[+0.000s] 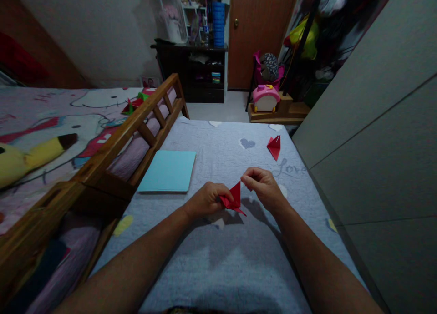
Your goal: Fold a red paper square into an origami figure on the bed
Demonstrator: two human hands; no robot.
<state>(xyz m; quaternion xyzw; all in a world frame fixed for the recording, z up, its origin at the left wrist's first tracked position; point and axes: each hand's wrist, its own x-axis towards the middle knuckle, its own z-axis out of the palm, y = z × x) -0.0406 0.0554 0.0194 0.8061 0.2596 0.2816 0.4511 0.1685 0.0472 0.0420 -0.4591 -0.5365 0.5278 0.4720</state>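
Observation:
A red origami crane (pixel 235 195) is held above the bed by my left hand (pixel 209 199), its thumb and fingers closed on the crane's left side. One pointed flap stands up and a thin point sticks out at the lower right. My right hand (pixel 262 186) is closed in a pinch at the tip of the upright flap; the fingertips meet the paper there. Farther back on the right lies a second red folded paper piece (pixel 275 148). Left of my hands rests a stack of light blue square paper (pixel 169 172).
A blue patterned sheet (pixel 218 150) covers the surface under my hands. Along the left runs a wooden bed rail (pixel 116 145), with a yellow plush toy (pixel 30 161) and red and green folded paper (pixel 133 105) beyond. A pale cabinet (pixel 375 136) borders the right.

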